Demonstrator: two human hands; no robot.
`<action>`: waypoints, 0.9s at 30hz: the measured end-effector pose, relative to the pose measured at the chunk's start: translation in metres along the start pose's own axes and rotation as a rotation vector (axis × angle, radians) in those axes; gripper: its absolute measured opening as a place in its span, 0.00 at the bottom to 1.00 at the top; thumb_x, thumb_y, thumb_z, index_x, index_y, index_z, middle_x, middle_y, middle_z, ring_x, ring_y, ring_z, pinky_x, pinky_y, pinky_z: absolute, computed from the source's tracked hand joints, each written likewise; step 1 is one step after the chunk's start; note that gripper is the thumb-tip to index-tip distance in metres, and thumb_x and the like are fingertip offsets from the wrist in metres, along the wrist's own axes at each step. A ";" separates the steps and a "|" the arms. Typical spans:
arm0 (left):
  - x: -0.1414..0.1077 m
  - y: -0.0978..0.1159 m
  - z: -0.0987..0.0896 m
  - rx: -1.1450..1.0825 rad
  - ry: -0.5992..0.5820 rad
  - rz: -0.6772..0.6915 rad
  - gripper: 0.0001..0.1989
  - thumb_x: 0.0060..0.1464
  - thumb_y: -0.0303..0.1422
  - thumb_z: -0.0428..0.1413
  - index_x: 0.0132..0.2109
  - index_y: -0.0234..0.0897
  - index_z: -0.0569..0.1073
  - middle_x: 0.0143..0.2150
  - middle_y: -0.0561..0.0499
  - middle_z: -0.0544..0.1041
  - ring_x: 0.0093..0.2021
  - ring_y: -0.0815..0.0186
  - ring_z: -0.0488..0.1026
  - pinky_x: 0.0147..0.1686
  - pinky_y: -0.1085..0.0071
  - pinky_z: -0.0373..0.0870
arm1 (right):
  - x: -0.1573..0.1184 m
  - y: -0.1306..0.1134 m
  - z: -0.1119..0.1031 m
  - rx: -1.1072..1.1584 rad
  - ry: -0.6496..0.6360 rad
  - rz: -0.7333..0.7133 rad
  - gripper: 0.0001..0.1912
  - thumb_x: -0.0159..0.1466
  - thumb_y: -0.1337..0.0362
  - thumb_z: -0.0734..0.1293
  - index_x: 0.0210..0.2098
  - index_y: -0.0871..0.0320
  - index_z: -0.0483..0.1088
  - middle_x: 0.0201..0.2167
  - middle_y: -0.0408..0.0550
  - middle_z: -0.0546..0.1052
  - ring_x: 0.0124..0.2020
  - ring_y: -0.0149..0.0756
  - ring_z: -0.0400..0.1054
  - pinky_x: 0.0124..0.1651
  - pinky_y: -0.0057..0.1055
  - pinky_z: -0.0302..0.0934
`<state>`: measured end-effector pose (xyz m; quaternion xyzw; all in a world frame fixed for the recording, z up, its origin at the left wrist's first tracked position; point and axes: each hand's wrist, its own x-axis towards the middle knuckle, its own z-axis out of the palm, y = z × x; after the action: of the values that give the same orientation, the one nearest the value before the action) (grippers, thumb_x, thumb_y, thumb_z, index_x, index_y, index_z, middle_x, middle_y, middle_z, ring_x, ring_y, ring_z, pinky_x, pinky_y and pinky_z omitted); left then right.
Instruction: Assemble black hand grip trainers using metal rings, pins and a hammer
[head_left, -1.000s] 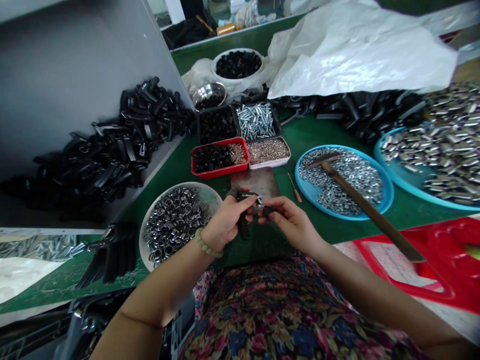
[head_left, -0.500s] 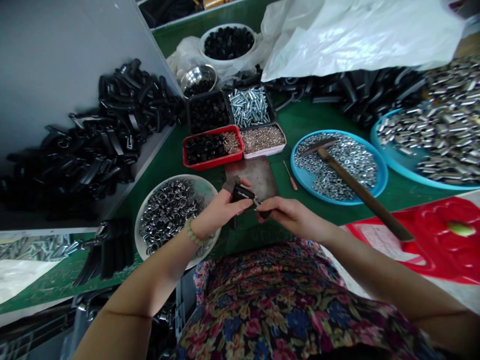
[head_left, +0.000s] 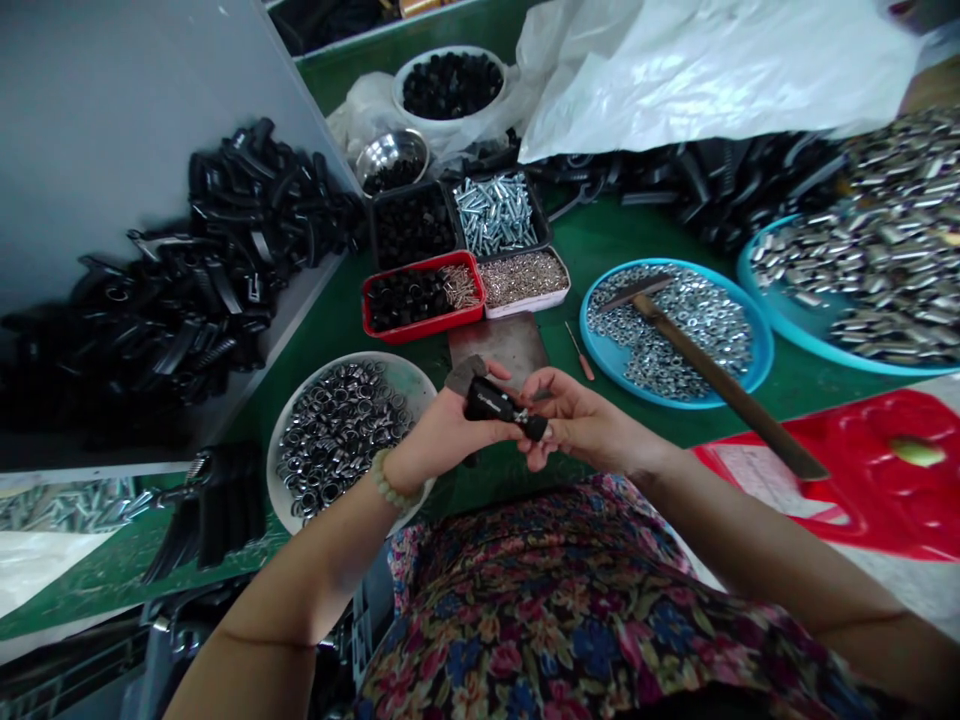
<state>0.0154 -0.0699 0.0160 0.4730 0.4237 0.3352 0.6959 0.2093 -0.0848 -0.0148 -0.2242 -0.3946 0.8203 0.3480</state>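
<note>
My left hand is wrapped round a black part with small pale lettering, in front of my body. A grey piece shows at the top of that hand. My right hand pinches the black knob at the part's right end, where small metal bits show beside it. Both hands are above the near edge of a flat metal plate. Left of them stands a white bowl of metal rings, partly behind my left wrist.
A red tray, a tray of screws and a box of rivets lie beyond the plate. At right are a small screwdriver and a blue basin with a hammer across it. Black handles are heaped left.
The black part has tilted and shows more of its lettered face. My right fingers have moved up and spread around its end, and the knob now sits against the part.
</note>
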 end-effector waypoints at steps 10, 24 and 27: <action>0.001 -0.014 0.004 -0.060 0.035 0.061 0.25 0.42 0.29 0.67 0.46 0.42 0.64 0.36 0.54 0.77 0.31 0.68 0.75 0.36 0.71 0.69 | -0.007 -0.010 0.008 -0.352 0.132 -0.177 0.10 0.65 0.61 0.66 0.44 0.58 0.71 0.33 0.45 0.77 0.32 0.29 0.75 0.39 0.30 0.71; 0.001 -0.031 0.021 -0.299 0.155 0.162 0.23 0.48 0.29 0.63 0.48 0.45 0.61 0.30 0.60 0.73 0.25 0.74 0.71 0.26 0.77 0.65 | -0.003 -0.008 0.013 -0.262 0.202 -0.225 0.14 0.64 0.63 0.68 0.49 0.57 0.71 0.33 0.44 0.78 0.30 0.27 0.74 0.37 0.28 0.70; 0.002 -0.034 0.019 -0.267 0.143 0.211 0.23 0.49 0.30 0.63 0.49 0.44 0.62 0.33 0.59 0.74 0.27 0.74 0.71 0.30 0.76 0.67 | 0.000 -0.005 0.010 -0.162 0.150 -0.210 0.15 0.64 0.63 0.67 0.50 0.56 0.68 0.33 0.43 0.77 0.30 0.27 0.74 0.35 0.27 0.70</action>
<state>0.0361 -0.0861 -0.0128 0.3933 0.3720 0.4921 0.6818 0.2052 -0.0877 -0.0049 -0.2698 -0.4538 0.7258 0.4411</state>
